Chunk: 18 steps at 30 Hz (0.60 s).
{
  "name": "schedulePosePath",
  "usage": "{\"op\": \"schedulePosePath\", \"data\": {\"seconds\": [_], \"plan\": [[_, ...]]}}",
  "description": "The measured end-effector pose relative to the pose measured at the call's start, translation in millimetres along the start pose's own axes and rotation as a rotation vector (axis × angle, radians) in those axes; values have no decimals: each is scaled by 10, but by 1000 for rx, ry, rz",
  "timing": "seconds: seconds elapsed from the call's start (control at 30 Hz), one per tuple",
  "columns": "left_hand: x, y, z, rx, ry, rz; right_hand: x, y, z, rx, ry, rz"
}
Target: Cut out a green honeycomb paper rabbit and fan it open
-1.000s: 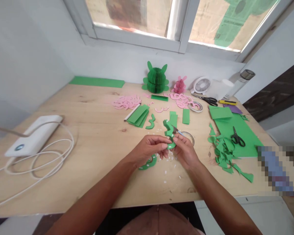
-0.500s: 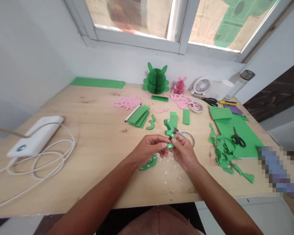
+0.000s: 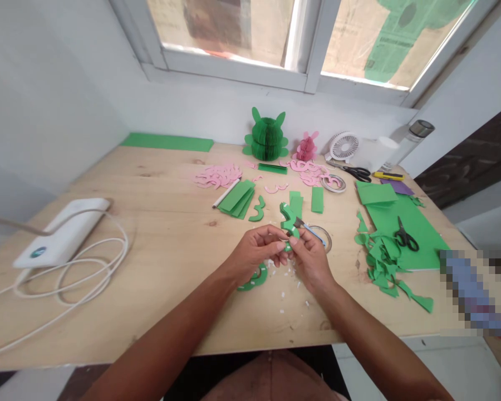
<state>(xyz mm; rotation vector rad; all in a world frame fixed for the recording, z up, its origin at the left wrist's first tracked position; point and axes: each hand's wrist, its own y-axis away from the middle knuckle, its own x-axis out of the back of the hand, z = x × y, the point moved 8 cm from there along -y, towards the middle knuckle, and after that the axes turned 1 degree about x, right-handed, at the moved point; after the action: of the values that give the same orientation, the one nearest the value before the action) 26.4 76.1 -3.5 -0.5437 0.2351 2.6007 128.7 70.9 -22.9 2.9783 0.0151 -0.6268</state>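
My left hand and my right hand meet above the table, both closed at the fingertips on the lower end of a wavy green paper cutout. Small white strips show on the cutout. Another green cutout with white strips lies below my left hand, partly covered by it. Just behind my right hand are a blue tool with a dark tip and a tape roll, both partly hidden. Tiny white scraps are scattered under my hands.
Behind lie folded green papers, pink cutouts and a green honeycomb paper figure. At right are green offcuts, black scissors and a green sheet. A white power bank with looped cable sits left.
Both hands have shifted slightly upward and keep their pinch on the green cutout. More of the blue tool shows behind my right hand.
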Motion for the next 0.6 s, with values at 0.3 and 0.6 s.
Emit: {"op": "schedulePosePath", "data": {"seconds": [0.3,0.6], "plan": [[-7,13,26,-20,-49,21,41,-17,-1,53,10,31],[30,34,107,-30,-162,112,90,-8,-84,107,96,40]]}}
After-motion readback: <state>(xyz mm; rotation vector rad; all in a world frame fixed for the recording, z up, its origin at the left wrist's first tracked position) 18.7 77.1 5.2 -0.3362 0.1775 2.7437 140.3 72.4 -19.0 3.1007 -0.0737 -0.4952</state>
